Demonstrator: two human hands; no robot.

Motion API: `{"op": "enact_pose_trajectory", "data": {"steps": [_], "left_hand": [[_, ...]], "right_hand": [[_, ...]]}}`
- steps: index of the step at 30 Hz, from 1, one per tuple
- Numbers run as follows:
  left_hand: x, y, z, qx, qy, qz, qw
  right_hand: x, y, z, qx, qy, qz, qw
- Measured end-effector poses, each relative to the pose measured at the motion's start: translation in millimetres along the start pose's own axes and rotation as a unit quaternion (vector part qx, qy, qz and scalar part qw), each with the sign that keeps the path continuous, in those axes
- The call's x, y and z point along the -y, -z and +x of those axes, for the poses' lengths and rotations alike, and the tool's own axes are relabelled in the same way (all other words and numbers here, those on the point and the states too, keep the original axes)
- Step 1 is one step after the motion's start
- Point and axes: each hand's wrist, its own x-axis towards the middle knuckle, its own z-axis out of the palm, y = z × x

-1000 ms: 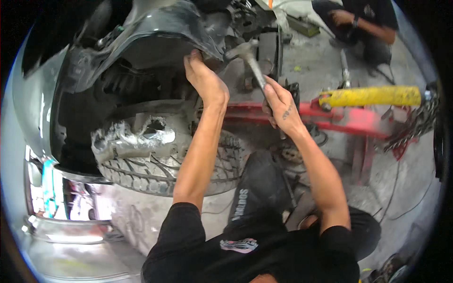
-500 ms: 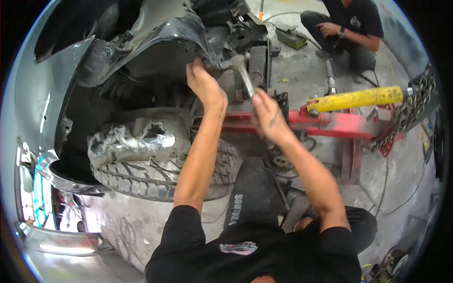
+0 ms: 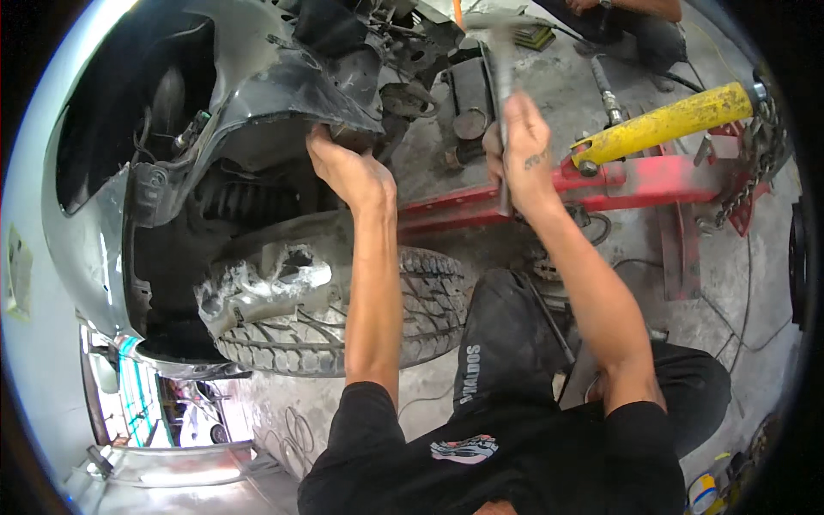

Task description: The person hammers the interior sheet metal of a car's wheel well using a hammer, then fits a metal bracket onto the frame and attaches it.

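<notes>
My left hand [image 3: 352,172] has its fingers curled up under the torn lower edge of the grey body panel [image 3: 309,94], against something dark that is partly hidden and too unclear to name. My right hand [image 3: 522,150] grips a hammer [image 3: 502,73] by its shaft, raised upright to the right of the panel; its head is smeared by motion. Below both hands lies a large treaded tyre [image 3: 429,335] inside the wheel opening, with a torn, whitened piece of metal or liner [image 3: 253,292] over its top.
A red pulling frame [image 3: 644,180] with a yellow cylinder [image 3: 661,120] and chain [image 3: 734,202] runs across the right. A co-worker [image 3: 644,39] crouches at the top right. Cables [image 3: 747,292] lie on the floor. My knees are below the frame.
The hammer has swung up and away from the panel's edge, now more upright. My left hand has shifted slightly left along the panel's underside. The view has also shifted.
</notes>
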Motion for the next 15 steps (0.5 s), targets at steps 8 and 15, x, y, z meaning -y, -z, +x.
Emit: {"op": "enact_pose_trajectory", "data": {"steps": [8, 15], "left_hand": [[-8, 4, -1, 0.025, 0.01, -0.007, 1.0], [1, -5, 2, 0.031, -0.007, 0.006, 0.999]], "right_hand": [[-25, -2, 7, 0.149, 0.115, -0.247, 0.95], [-39, -42, -19, 0.114, 0.122, -0.233, 0.958]]}}
